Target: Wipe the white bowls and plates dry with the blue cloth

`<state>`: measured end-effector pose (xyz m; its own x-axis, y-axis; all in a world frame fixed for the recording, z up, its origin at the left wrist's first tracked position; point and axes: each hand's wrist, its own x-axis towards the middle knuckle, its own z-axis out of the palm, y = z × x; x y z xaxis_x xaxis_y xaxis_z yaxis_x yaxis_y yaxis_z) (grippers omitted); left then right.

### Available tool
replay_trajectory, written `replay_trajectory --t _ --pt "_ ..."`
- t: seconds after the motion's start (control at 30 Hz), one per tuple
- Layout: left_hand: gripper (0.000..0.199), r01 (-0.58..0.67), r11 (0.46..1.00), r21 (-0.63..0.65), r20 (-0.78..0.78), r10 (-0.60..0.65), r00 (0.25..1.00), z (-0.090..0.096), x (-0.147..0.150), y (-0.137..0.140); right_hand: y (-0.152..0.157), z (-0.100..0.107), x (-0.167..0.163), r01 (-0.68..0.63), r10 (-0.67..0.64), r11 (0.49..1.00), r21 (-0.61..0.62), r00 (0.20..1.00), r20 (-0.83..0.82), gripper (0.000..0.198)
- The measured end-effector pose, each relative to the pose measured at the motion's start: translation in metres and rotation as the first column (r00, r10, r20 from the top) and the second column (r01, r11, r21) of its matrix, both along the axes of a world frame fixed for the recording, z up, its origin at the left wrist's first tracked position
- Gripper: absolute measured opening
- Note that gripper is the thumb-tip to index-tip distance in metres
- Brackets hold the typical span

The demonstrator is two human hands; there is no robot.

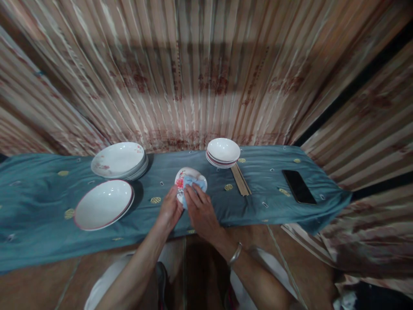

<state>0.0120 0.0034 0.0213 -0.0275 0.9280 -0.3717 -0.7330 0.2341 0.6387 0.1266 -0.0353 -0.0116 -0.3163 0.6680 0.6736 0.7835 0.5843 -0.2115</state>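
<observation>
Near the front edge of the cloth-covered table, a small white dish [180, 175] with a red flower pattern is tilted up between my hands. My left hand [170, 210] grips its lower left rim, the thumb on the near face. A light blue cloth [195, 182] lies against the dish's face, bunched under the fingers of my right hand [200, 211], which press it down. The cloth and fingers hide much of the dish, so its exact shape cannot be made out. A silver bracelet [235, 254] circles my right wrist.
Stacked plates [118, 158] stand at the back left, with wide red-rimmed bowls [103, 204] before them. Small stacked bowls [223, 149] sit behind my hands to the right, beside several chopsticks [241, 181]. A black phone [298, 186] lies far right. Curtains [206, 77] hang behind the table.
</observation>
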Motion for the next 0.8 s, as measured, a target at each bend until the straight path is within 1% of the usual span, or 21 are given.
replay_trajectory --t 0.13,0.2,0.33,0.47,0.57,0.7,0.8 --pt "0.008 0.018 1.000 0.026 -0.004 -0.017 1.000 0.003 0.003 -0.005 0.005 0.009 -0.001 0.050 -0.048 0.998 -0.028 0.995 0.085 0.048" --pt "0.005 0.041 0.998 0.052 -0.005 -0.041 0.999 0.005 0.004 -0.006 0.010 0.014 0.001 0.076 -0.072 0.996 -0.047 0.994 0.083 0.049" --pt "0.011 0.079 0.991 0.107 -0.022 -0.077 0.997 0.006 0.005 -0.007 0.017 0.025 0.008 0.113 -0.110 0.988 -0.106 0.994 0.028 0.049" --pt "0.018 0.119 0.985 0.128 -0.077 -0.110 0.991 0.004 0.005 -0.009 0.025 0.030 0.014 0.104 -0.127 0.977 -0.188 0.986 -0.111 0.048" --pt "0.026 0.139 0.981 0.135 -0.116 -0.124 0.985 0.003 0.005 -0.010 0.032 0.029 0.021 0.043 -0.115 0.964 -0.261 0.957 -0.267 0.049" --pt "0.033 0.136 0.980 0.146 -0.139 -0.116 0.984 0.003 0.006 -0.010 0.045 0.020 0.029 -0.092 -0.094 0.937 -0.337 0.863 -0.497 0.049" --pt "0.035 0.140 0.979 0.150 -0.147 -0.118 0.982 0.003 0.007 -0.009 0.054 0.011 0.033 -0.187 -0.095 0.910 -0.371 0.776 -0.623 0.048"
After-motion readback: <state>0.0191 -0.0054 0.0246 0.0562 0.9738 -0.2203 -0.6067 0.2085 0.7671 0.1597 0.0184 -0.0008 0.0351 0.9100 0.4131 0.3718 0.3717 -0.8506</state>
